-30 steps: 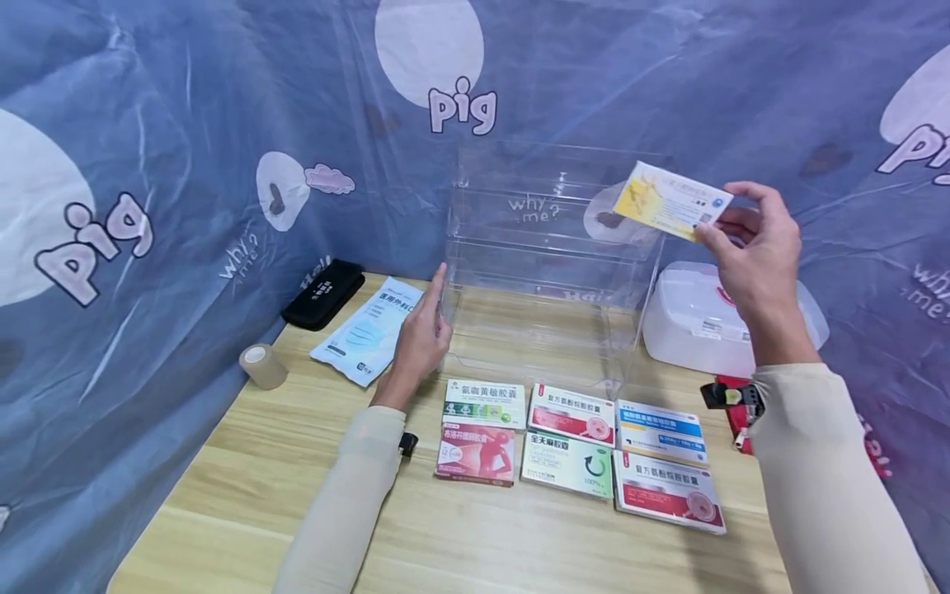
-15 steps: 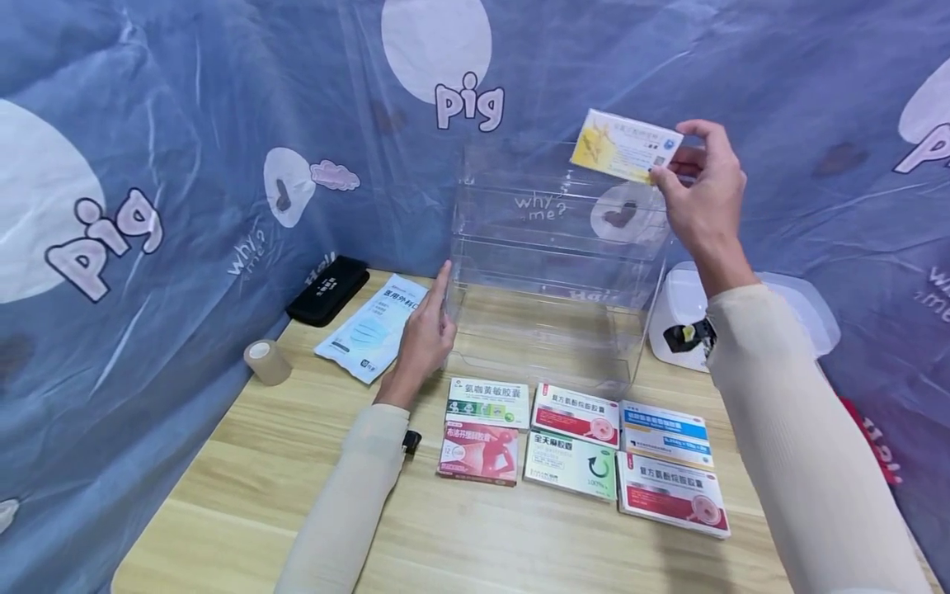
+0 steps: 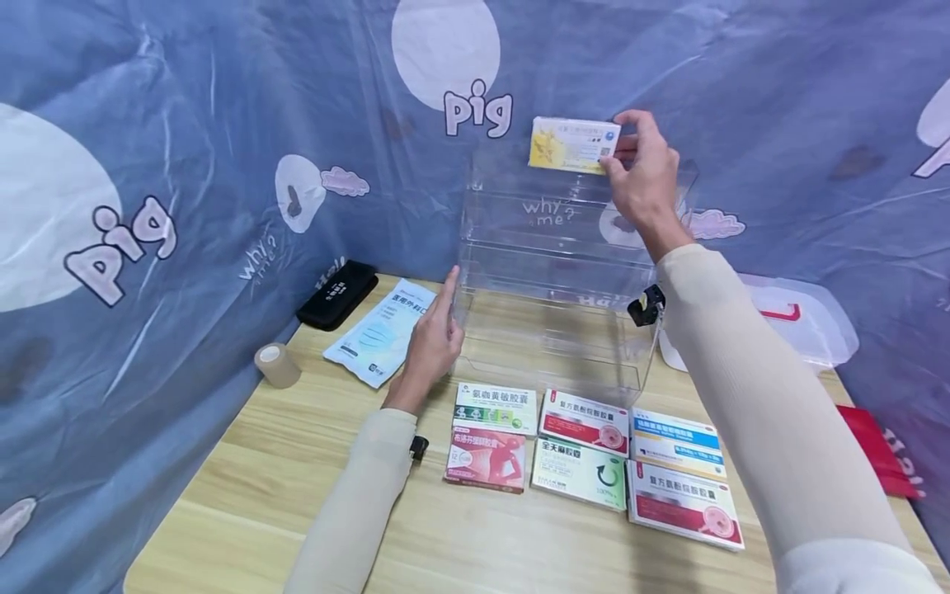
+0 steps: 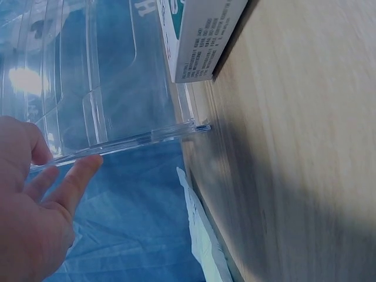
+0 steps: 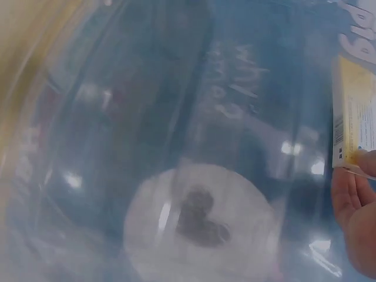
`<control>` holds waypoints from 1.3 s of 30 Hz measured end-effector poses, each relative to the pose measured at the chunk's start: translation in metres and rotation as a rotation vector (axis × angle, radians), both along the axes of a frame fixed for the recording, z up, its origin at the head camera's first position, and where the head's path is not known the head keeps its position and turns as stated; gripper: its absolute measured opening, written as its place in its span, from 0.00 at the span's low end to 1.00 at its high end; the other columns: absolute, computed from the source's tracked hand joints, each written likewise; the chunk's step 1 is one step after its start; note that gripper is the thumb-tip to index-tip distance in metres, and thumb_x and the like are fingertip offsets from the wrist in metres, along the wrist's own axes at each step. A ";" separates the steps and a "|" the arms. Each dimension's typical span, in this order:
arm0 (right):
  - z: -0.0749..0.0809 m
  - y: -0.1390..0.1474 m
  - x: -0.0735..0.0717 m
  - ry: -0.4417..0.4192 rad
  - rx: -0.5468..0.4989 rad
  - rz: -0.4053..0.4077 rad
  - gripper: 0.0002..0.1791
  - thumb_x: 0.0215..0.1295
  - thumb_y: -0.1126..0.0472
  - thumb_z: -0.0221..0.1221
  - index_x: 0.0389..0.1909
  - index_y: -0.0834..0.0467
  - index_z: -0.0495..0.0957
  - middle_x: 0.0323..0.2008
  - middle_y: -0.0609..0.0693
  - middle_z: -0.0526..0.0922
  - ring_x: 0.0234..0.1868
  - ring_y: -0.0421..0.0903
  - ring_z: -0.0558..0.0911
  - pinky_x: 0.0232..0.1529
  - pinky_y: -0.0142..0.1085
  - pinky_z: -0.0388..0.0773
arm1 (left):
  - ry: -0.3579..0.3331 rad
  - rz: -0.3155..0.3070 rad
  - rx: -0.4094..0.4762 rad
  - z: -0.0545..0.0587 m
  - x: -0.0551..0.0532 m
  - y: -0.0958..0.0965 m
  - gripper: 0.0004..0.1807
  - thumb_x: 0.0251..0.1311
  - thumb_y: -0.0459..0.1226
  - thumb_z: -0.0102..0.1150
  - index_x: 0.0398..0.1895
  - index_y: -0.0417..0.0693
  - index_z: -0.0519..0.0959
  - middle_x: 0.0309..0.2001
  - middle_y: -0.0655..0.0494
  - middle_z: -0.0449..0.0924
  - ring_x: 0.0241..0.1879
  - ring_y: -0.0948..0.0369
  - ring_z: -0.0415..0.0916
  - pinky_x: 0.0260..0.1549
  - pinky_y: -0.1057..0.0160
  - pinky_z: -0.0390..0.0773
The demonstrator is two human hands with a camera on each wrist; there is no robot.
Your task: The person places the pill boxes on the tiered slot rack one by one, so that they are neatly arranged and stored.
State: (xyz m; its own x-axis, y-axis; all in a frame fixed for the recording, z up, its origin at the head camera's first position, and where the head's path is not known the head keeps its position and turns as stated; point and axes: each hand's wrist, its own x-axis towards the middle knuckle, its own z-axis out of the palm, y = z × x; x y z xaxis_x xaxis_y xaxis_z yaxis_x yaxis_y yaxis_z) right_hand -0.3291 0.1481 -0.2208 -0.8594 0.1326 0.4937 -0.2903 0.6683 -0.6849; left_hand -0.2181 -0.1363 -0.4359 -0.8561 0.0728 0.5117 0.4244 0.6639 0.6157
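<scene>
Yellow-and-white medicine box [image 3: 567, 147]: is hanging in the upper middle of the frame, by the top of the clear plastic rack [image 3: 560, 264] (I can't tell if they are touching).
Right hand [image 3: 644, 173]: is pinching that box by its right end.
Left hand [image 3: 433, 342]: is gripping the rack's left wall, near mid-frame.
Other medicine boxes [image 3: 582, 472]: are lying in two rows, lower middle.
Mask packet [image 3: 380, 334]: is lying left of centre.

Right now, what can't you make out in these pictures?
Head view: small print on the yellow-and-white box, too tiny and blurred.
Head view: part of the white case, behind the right sleeve.
Right wrist view: the yellow-and-white box's far end, cut off by the right edge.
Left wrist view: the white carton's upper end, cut off by the top edge.
</scene>
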 end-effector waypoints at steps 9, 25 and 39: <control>-0.017 -0.019 -0.008 0.064 0.031 0.103 0.29 0.68 0.75 0.63 0.69 0.61 0.76 0.52 0.52 0.72 0.51 0.47 0.86 0.58 0.29 0.84 | 0.005 -0.001 0.002 0.002 0.002 0.004 0.53 0.64 0.19 0.54 0.90 0.58 0.50 0.84 0.47 0.63 0.66 0.43 0.79 0.50 0.47 0.86; -0.022 -0.056 -0.015 0.025 0.125 0.153 0.26 0.71 0.73 0.60 0.70 0.63 0.75 0.55 0.66 0.81 0.56 0.59 0.85 0.65 0.45 0.82 | 0.002 0.015 0.007 -0.001 0.005 0.005 0.55 0.63 0.19 0.56 0.90 0.60 0.49 0.83 0.46 0.64 0.59 0.42 0.82 0.48 0.50 0.87; -0.022 -0.056 -0.010 -0.024 0.248 0.111 0.25 0.80 0.64 0.55 0.75 0.59 0.72 0.57 0.64 0.81 0.57 0.59 0.80 0.64 0.50 0.78 | -0.014 0.032 -0.009 -0.001 0.003 0.005 0.55 0.64 0.20 0.55 0.90 0.62 0.48 0.79 0.43 0.71 0.33 0.50 0.76 0.35 0.54 0.81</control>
State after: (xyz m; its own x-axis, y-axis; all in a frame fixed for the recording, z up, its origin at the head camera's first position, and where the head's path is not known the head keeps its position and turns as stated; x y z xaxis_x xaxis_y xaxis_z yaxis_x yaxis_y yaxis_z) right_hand -0.3394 0.0924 -0.2430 -0.8740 -0.0856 0.4784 -0.3567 0.7815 -0.5119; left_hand -0.2156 -0.1312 -0.4368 -0.8652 0.0493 0.4991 0.3940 0.6825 0.6156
